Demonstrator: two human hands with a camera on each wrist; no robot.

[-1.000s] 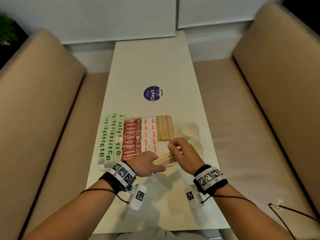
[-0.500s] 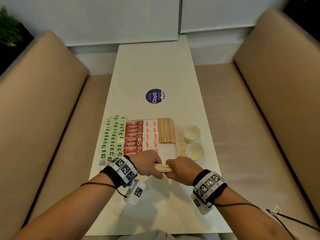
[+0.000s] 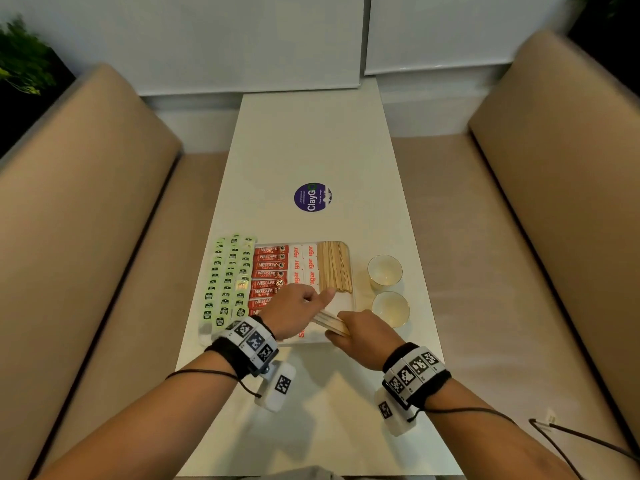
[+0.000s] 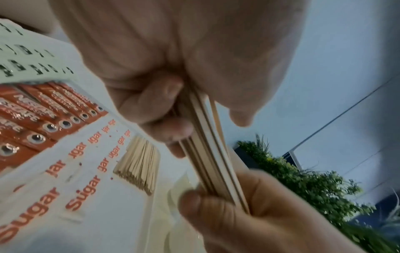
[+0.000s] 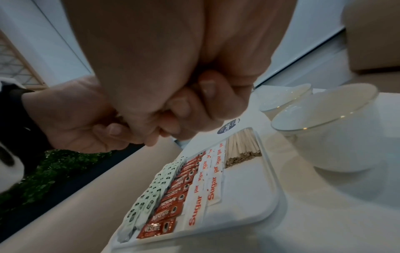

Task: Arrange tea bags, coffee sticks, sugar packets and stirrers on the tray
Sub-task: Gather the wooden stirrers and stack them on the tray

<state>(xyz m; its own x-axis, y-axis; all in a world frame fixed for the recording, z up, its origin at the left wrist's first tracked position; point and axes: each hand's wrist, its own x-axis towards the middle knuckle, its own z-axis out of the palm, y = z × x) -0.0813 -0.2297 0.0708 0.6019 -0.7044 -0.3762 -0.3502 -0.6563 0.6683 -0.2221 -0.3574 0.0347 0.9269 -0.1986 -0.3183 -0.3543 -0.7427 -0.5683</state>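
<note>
A white tray [image 3: 349, 306] holds rows of green tea bags [image 3: 227, 282], red coffee sticks [image 3: 270, 271], white sugar packets [image 3: 304, 265] and a laid-out row of wooden stirrers [image 3: 334, 266]. Above the tray's near right corner, both hands hold one bundle of wooden stirrers [image 3: 330, 322]. My left hand [image 3: 298, 311] grips its left end with fingers curled and the thumb stretched forward. My right hand [image 3: 363, 336] is curled round the right end. The left wrist view shows the bundle of stirrers [image 4: 212, 154] running from my left hand [image 4: 173, 106] to my right hand [image 4: 249, 205].
Two small white cups [image 3: 384, 271] [image 3: 391, 308] stand on the white table [image 3: 311, 150] just right of the tray. A purple round sticker [image 3: 311, 197] lies farther back. Beige bench seats [image 3: 86, 237] flank the table on both sides.
Both hands closed together on the stirrer bundle near the front of the tray, then moved slightly forward over the tray's near right corner. The left thumb now points forward.
</note>
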